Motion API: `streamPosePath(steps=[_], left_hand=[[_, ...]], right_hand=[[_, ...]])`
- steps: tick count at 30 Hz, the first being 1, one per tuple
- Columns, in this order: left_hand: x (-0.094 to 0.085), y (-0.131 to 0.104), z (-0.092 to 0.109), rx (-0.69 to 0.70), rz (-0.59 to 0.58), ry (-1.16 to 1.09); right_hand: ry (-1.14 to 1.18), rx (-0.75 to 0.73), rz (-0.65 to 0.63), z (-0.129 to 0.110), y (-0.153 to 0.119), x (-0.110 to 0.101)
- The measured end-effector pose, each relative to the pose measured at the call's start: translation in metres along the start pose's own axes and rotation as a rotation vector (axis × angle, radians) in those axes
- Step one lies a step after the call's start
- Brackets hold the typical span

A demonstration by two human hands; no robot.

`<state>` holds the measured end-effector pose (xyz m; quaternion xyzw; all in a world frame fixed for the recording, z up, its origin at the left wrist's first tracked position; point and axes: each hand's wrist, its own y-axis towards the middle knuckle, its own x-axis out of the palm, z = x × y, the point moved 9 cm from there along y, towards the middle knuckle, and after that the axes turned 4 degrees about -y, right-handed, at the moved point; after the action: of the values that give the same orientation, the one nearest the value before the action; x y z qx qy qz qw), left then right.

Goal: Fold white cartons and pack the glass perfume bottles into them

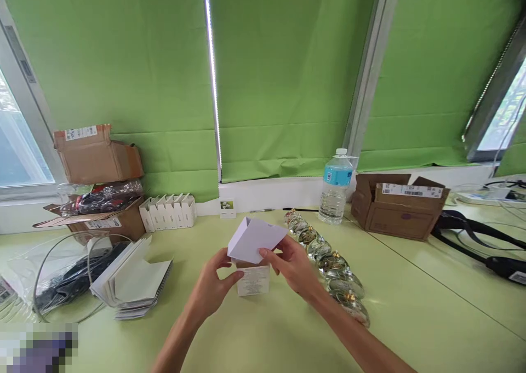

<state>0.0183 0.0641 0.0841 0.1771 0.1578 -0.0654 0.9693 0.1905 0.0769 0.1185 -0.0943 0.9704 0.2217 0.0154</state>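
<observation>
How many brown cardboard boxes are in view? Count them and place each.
3: an upper box at far left, a lower box beneath it, and a third box right of the water bottle. Others may be hidden.

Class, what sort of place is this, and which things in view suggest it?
Probably an office or small workroom: green window blinds, a pale table and a row of white boxes.

No legible lettering anywhere.
</observation>
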Motion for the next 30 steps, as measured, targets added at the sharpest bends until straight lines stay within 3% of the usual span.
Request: streamPosePath(steps=[8,13,30], left_hand=[[-0.006,-0.001,0.006,0.087,0.036,-0.038],[-0.005,-0.004,0.009,0.127,0.032,0.074],[-0.005,-0.006,0.004,0.071,-0.004,0.065]], right_hand=[[-0.138,0.007,-0.033,0.012,0.010,-0.017],[-0.248,-0.055,-0.046,0.003,0.010,-0.016],[-0.057,-0.063,0.008,-0.006,0.002,-0.007]])
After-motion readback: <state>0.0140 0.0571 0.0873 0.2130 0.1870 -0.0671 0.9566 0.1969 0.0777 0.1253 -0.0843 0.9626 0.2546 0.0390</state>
